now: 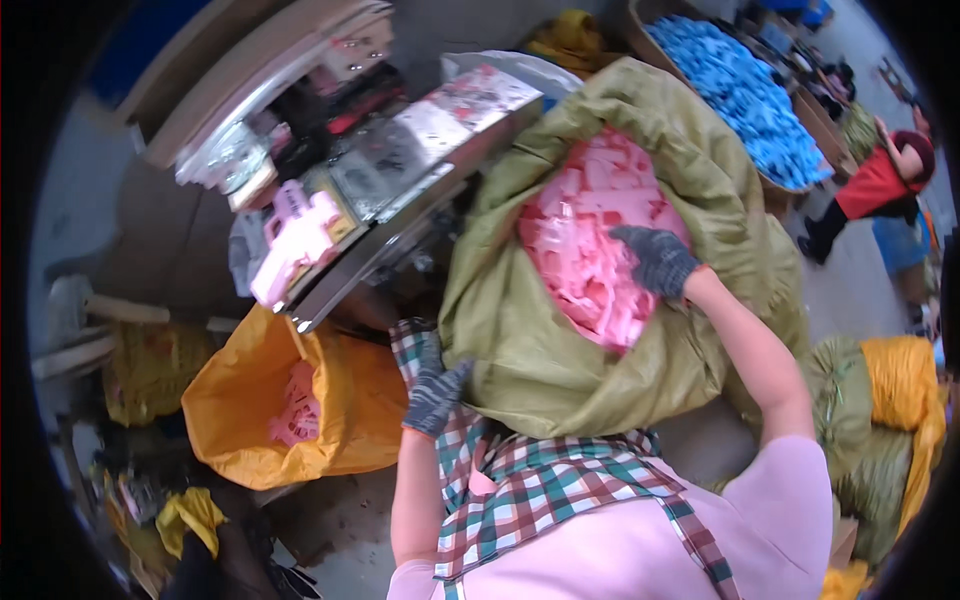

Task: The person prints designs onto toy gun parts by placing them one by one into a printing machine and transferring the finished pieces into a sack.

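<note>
R hand (655,260) by pink pcs (585,210), approx 3 o'clock in green sack (590,390), part-curled, grip unclear; L hand (437,388) half-spread, sack's 8 o'clock edge, can't tell hold.

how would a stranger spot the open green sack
Start from the cluttered worktop at upper left. Just right of it, the gloved right hand is at the mouth of a big olive-green sack. Its opening shows more pink pieces than the smaller orange sack.
</note>
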